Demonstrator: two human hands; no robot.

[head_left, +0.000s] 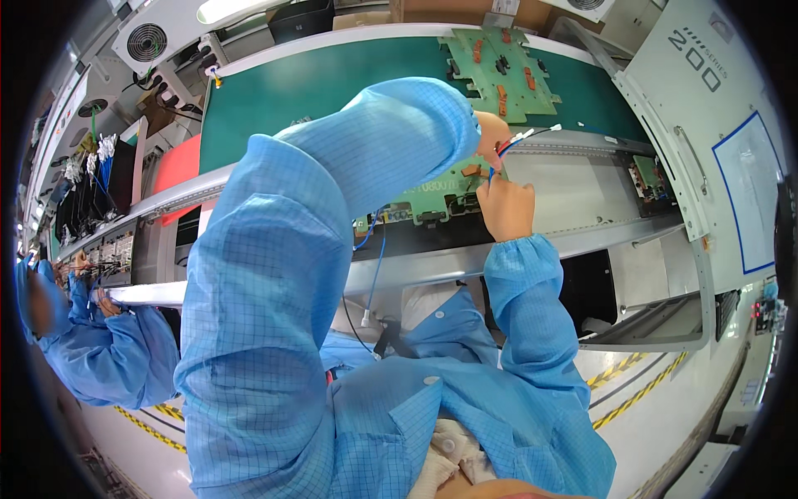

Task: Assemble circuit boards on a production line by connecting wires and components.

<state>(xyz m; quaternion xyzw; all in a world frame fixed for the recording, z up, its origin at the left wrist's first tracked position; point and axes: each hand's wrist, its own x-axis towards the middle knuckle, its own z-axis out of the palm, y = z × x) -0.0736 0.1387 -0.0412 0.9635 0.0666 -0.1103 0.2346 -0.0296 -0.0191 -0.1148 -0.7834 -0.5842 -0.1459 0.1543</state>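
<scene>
My left hand point(494, 135) reaches across from the left, its back and wrist partly covered by the blue sleeve. It is closed on a small bundle of wires point(512, 143), red, blue, black and white, with white tips pointing right. Just below, my right hand point(509, 208) is closed too, its fingertips pinched on the blue wire at the lower end of the bundle. Under the hands lies a green circuit board point(413, 200) carrying dark and orange parts, partly hidden by my left sleeve. From its left end a blue wire point(378, 270) hangs over the metal rail.
Another populated circuit board point(519, 87) lies on the green mat point(274, 83) behind. At the right edge of the line stands a white machine point(706, 125), with a smaller board point(650, 179) beside it. A co-worker in a blue sleeve point(116, 353) works at the left.
</scene>
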